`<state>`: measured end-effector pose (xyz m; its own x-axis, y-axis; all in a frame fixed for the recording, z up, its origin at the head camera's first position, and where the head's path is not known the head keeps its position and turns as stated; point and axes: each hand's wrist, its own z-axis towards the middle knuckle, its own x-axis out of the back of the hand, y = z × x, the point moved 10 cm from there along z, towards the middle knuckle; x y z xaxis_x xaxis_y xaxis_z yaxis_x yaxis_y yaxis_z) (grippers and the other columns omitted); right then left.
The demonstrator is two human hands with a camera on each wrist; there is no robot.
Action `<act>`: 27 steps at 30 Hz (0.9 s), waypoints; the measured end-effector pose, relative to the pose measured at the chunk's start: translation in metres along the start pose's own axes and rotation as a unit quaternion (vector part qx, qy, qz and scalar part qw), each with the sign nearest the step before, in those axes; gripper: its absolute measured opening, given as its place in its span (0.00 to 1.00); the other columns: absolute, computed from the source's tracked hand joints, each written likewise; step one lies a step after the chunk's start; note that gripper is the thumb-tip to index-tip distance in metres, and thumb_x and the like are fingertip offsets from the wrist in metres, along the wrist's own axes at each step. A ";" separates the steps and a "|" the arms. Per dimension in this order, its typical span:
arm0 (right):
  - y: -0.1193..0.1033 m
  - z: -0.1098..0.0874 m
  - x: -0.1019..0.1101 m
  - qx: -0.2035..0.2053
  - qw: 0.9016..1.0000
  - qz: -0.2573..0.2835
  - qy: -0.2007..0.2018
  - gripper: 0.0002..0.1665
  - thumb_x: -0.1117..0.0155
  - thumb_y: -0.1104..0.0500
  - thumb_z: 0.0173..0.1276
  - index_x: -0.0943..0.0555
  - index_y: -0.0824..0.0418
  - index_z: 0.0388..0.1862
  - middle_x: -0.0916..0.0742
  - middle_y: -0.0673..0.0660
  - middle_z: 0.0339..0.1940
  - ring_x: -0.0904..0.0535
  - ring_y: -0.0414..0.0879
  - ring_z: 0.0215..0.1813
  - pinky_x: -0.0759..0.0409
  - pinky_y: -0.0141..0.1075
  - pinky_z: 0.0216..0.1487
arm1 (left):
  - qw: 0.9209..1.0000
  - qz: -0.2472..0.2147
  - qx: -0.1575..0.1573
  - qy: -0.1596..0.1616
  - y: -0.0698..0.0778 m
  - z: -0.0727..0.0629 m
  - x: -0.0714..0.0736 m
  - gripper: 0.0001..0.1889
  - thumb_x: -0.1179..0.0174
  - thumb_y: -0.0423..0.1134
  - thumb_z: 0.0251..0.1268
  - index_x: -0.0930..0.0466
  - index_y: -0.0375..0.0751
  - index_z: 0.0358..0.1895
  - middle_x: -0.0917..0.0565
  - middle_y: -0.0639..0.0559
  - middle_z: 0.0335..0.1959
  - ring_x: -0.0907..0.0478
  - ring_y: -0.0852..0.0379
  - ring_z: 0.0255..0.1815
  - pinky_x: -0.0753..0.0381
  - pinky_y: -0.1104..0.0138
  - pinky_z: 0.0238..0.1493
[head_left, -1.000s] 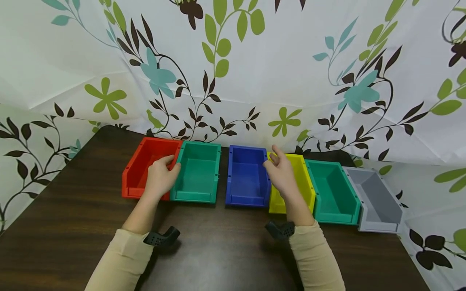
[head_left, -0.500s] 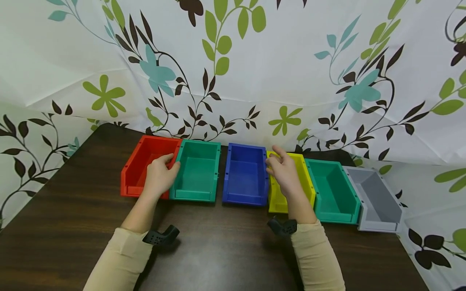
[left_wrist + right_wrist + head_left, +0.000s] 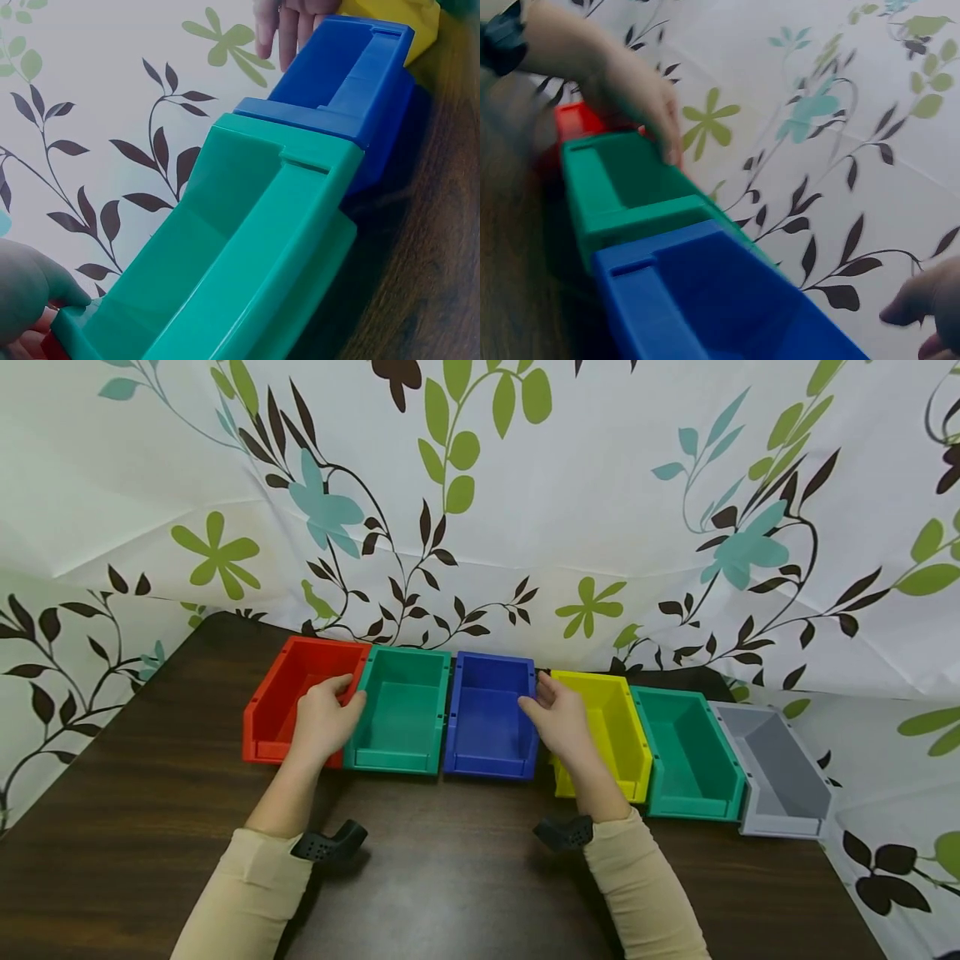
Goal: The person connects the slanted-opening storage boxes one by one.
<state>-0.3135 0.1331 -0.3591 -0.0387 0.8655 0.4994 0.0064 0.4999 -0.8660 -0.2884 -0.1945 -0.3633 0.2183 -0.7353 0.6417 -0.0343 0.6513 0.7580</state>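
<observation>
My left hand (image 3: 326, 718) reaches over the seam between the red bin (image 3: 279, 706) and the left green bin (image 3: 397, 714). Its thumb lies on the green rim while the fingers bend down on the red side, pinching the adjoining walls. The blue bin (image 3: 487, 718) stands against the green one's right side. By the blue bin's right rim is my right hand (image 3: 562, 722), thumb and fingers loosely apart, partly covering the yellow bin (image 3: 618, 735). In the right wrist view, its thumb (image 3: 911, 304) shows apart from the blue bin.
Right of the yellow bin stand another green bin (image 3: 686, 760) and a grey bin (image 3: 780, 777). The row sits on a dark wooden table (image 3: 450, 877), with a leaf-patterned cloth (image 3: 600, 493) hanging directly behind it. A gap separates blue from yellow.
The blue bin has slid left, closing its gap to the left green bin. My right hand has moved left alongside it; the red and green bins have shifted slightly left with my left hand.
</observation>
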 end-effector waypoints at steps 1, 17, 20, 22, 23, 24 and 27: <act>0.000 0.000 -0.002 0.002 1.000 -0.029 0.001 0.39 0.40 0.54 0.67 0.42 0.67 0.72 0.30 0.66 0.69 0.31 0.56 0.68 0.28 0.46 0.64 | 1.000 0.001 0.000 0.000 0.000 0.000 0.000 0.25 0.49 0.41 0.68 0.31 0.28 0.63 0.25 0.31 0.59 0.20 0.43 0.34 0.19 0.51 0.44; -0.012 -0.001 -0.009 0.040 0.978 -0.200 0.041 0.27 0.45 0.63 0.65 0.29 0.73 0.62 0.22 0.69 0.60 0.33 0.41 0.13 0.34 0.27 0.15 | 1.000 -0.004 0.002 -0.006 0.000 -0.001 0.000 0.25 0.50 0.40 0.69 0.32 0.27 0.64 0.26 0.30 0.60 0.21 0.36 0.49 0.22 0.47 0.53; -0.010 -0.001 -0.006 0.038 0.982 -0.176 0.048 0.26 0.44 0.62 0.66 0.28 0.71 0.62 0.21 0.67 0.60 0.29 0.44 0.17 0.32 0.28 0.16 | 1.000 -0.004 0.004 -0.009 -0.001 -0.001 -0.001 0.25 0.50 0.40 0.69 0.33 0.27 0.64 0.26 0.30 0.61 0.22 0.36 0.51 0.23 0.46 0.54; -0.009 -0.001 -0.004 0.041 0.984 -0.163 0.053 0.26 0.43 0.62 0.65 0.27 0.71 0.62 0.20 0.66 0.59 0.19 0.48 0.28 0.25 0.31 0.22 | 1.000 -0.006 0.004 -0.010 -0.002 0.000 -0.002 0.26 0.50 0.40 0.69 0.33 0.27 0.64 0.27 0.30 0.61 0.23 0.36 0.52 0.23 0.46 0.54; -0.009 -0.001 -0.003 0.039 0.986 -0.154 0.052 0.26 0.43 0.62 0.66 0.27 0.71 0.62 0.20 0.66 0.58 0.16 0.50 0.35 0.21 0.32 0.26 | 1.000 -0.006 0.004 -0.010 -0.002 0.000 -0.002 0.26 0.50 0.40 0.69 0.33 0.28 0.64 0.27 0.30 0.61 0.22 0.36 0.50 0.23 0.46 0.53; -0.008 -0.001 -0.002 0.041 0.987 -0.144 0.054 0.26 0.43 0.62 0.65 0.27 0.71 0.61 0.19 0.66 0.58 0.16 0.52 0.43 0.18 0.35 0.32 | 1.000 -0.005 0.004 -0.010 -0.002 0.000 -0.002 0.26 0.50 0.41 0.69 0.33 0.28 0.64 0.26 0.30 0.61 0.21 0.37 0.48 0.22 0.47 0.53; -0.008 -0.001 0.004 0.045 0.990 -0.116 0.059 0.25 0.41 0.62 0.65 0.26 0.71 0.60 0.19 0.66 0.56 0.20 0.54 0.56 0.17 0.42 0.48 | 1.000 -0.005 0.003 -0.010 -0.002 0.000 -0.003 0.26 0.50 0.41 0.69 0.33 0.28 0.65 0.26 0.31 0.61 0.19 0.39 0.40 0.21 0.48 0.50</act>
<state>-0.3128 0.1328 -0.3506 0.0889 0.7280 0.6798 -0.0793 0.6855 -0.7237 -0.2889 -0.1939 -0.3670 0.1998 -0.7447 0.6368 -0.0388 0.6434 0.7645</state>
